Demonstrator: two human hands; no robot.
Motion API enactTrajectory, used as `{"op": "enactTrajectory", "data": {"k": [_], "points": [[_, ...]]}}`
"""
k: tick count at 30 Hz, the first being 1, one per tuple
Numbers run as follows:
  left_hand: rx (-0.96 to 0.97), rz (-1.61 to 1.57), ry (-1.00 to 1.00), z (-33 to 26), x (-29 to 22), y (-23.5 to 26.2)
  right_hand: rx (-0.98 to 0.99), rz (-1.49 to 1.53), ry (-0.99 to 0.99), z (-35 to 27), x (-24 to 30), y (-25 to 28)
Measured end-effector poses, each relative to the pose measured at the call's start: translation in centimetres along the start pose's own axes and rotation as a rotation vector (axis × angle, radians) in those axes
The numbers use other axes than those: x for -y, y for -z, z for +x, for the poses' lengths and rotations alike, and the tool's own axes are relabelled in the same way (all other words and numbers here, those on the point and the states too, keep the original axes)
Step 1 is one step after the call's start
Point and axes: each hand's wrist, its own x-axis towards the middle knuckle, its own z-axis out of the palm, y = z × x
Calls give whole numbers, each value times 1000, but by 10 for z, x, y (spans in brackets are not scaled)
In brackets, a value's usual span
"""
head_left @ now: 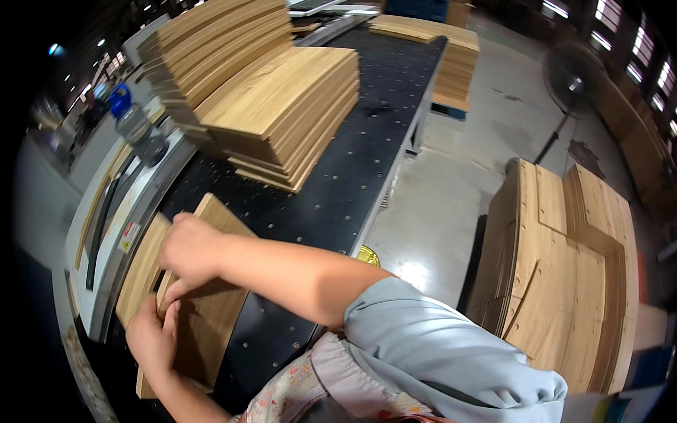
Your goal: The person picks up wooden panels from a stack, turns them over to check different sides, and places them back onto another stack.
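A wood-grain board lies at the near left of the black table, its face angled toward me. My left hand grips this board's left edge, with the thumb toward the near face. Just beyond it, my right hand is closed over the same edge, knuckles up and thumb low near the left thumb. Against the metal fence rests a second, lighter board, close beside the fingers of both hands. The fingertips are partly hidden behind the edge.
Tall stacks of wood-grain boards stand on the perforated black table. A blue-capped water bottle sits by the metal fence. More boards are stacked at right, near a standing fan.
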Motion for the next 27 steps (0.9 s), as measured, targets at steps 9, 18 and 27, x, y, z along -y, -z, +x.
{"op": "enactTrajectory", "data": {"k": [9,18,27], "points": [[-126,-111,-98,-18,-11,11,-44,10,80,-8,1,13],[-62,-200,186,-84,70,26,119,-11,23,2,-1,17],[230,-1579,67,-157,149,-56,171,-27,121,-8,16,41]]}}
